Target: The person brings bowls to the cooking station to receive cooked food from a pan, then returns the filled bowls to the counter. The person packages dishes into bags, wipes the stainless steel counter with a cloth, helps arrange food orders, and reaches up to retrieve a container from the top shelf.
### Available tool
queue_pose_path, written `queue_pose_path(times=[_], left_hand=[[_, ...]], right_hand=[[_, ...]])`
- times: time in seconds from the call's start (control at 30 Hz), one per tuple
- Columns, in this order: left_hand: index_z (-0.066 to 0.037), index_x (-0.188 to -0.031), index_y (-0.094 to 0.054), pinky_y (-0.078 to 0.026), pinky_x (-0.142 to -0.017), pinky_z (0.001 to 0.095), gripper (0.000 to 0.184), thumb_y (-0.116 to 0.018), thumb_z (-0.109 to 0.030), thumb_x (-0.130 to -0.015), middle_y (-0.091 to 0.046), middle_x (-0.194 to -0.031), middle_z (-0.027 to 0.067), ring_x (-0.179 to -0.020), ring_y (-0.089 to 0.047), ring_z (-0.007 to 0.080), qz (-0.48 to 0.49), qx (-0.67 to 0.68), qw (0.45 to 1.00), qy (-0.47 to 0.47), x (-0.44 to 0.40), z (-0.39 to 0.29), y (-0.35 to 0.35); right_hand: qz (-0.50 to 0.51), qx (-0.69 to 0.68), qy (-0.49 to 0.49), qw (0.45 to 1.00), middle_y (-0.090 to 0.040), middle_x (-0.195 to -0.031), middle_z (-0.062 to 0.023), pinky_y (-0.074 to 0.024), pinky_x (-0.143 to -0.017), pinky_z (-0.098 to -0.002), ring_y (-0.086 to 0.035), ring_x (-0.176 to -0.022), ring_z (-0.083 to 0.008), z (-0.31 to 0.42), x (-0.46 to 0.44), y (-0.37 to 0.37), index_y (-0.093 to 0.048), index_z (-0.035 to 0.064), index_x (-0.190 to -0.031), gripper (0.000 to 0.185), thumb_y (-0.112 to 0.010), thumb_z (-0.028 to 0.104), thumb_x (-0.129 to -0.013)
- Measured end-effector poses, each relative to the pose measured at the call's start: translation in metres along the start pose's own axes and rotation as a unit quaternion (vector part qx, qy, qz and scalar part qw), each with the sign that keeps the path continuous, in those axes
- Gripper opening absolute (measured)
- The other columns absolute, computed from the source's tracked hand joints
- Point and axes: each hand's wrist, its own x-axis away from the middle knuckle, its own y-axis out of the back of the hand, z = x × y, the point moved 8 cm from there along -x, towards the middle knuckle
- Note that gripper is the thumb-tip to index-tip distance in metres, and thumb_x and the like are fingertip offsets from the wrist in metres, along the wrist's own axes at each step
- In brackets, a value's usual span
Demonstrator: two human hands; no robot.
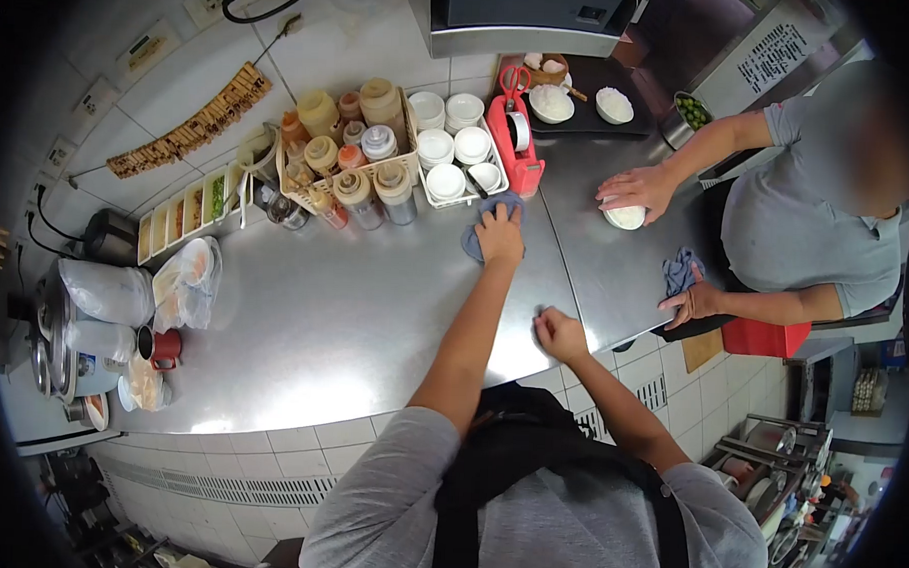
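My left hand [502,238] reaches across the steel counter [323,309] and presses on a blue-grey cloth [471,247]. The cloth lies just in front of a white basket of small white bowls [471,144]. Close to the counter's front edge, my right hand [561,335] rests with its fingers curled in, and I see nothing in it. To the right, a co-worker's hand [643,187] covers part of a bowl of rice [627,218]. Their other hand [696,300] is at a second blue cloth [681,270].
Sauce bottles [353,185] crowd a basket at the back, beside a red tape dispenser [517,136]. Two rice bowls [552,104] stand on a black tray [582,73]. Topping containers [192,210], plastic bags [186,283] and a red mug [167,350] occupy the left end.
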Motion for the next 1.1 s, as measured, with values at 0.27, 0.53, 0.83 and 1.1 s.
queue_pose_path(times=[0.27,0.53,0.83,1.1], left_hand=[[-0.028,-0.111,-0.056,-0.035,-0.081,0.042,0.041,-0.054,-0.014,-0.072,-0.046,-0.117,0.0057,-0.098,-0.043,0.027,0.015,0.086,0.975,-0.202,0.19,0.034,0.022],[-0.021,-0.093,-0.063,-0.044,-0.07,0.037,0.034,-0.054,-0.005,-0.065,-0.058,-0.093,0.0034,-0.078,-0.053,0.0261,0.069,0.12,0.99,0.037,0.459,0.254,0.105],[-0.011,-0.117,-0.048,-0.043,-0.072,0.0434,0.044,-0.054,-0.008,-0.074,-0.048,-0.098,0.0207,-0.087,-0.049,0.0374,-0.111,-0.014,0.987,0.118,0.282,0.221,0.091],[-0.008,-0.117,-0.047,-0.048,-0.067,0.0349,0.041,-0.05,-0.015,-0.077,-0.042,-0.102,0.0098,-0.089,-0.047,0.0281,-0.047,0.002,0.999,0.013,0.059,-0.011,-0.001]], right_hand=[[-0.176,0.022,-0.06,0.982,-0.049,-0.067,-0.0103,-0.0402,-0.053,-0.0341,-0.05,-0.058,-0.0245,-0.08,0.001,0.05,-0.048,0.0047,-0.07,0.015,-0.057,0.014,-0.078],[-0.148,0.145,-0.041,0.977,-0.048,-0.073,-0.0129,-0.0389,-0.063,-0.0412,-0.048,-0.072,-0.0319,-0.067,-0.009,0.045,-0.047,0.0046,-0.074,0.01,-0.05,0.013,-0.077],[-0.153,0.164,-0.047,0.973,-0.049,-0.074,-0.0122,-0.0397,-0.063,-0.0408,-0.048,-0.073,-0.0315,-0.066,-0.007,0.044,-0.048,0.0052,-0.074,0.011,-0.051,0.015,-0.078],[-0.098,-0.103,-0.185,0.972,-0.055,-0.057,-0.0114,-0.0403,-0.048,-0.0321,-0.053,-0.049,-0.0238,-0.078,0.021,0.053,-0.052,0.0027,-0.071,0.021,-0.055,0.021,-0.08]])
